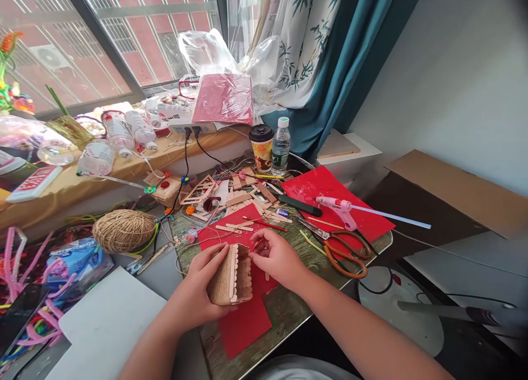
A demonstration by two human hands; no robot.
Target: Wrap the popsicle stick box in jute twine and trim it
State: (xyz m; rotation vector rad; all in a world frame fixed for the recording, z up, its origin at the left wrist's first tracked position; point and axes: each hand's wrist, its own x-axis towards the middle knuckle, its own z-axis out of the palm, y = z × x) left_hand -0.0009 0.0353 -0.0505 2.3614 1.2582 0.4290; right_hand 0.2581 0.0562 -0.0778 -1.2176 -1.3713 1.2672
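While the left hand (201, 278) clasps a twine-wrapped box (221, 282) between thumb and fingers, the right hand (275, 259) curls at its open rim, thumb and fingertips drawn close; I cannot tell whether anything is pinched there. They work over red paper (246, 325), close to the near edge of the counter (291, 306), where a strip of worn green surface shows beside the paper. Further right, the orange-handled scissors (346, 253) reach that edge, and the pink glue gun (340, 207) points its long glue stick (391, 217) out past the corner. Craft sticks (247, 201) crowd the back. The box's mouth faces right, its inside shadowed, a row of rounded stick ends along one side. Behind, a paper cup (262, 152) wears a black lid hiding its contents, just beside a clear bottle (281, 143) with a green label.
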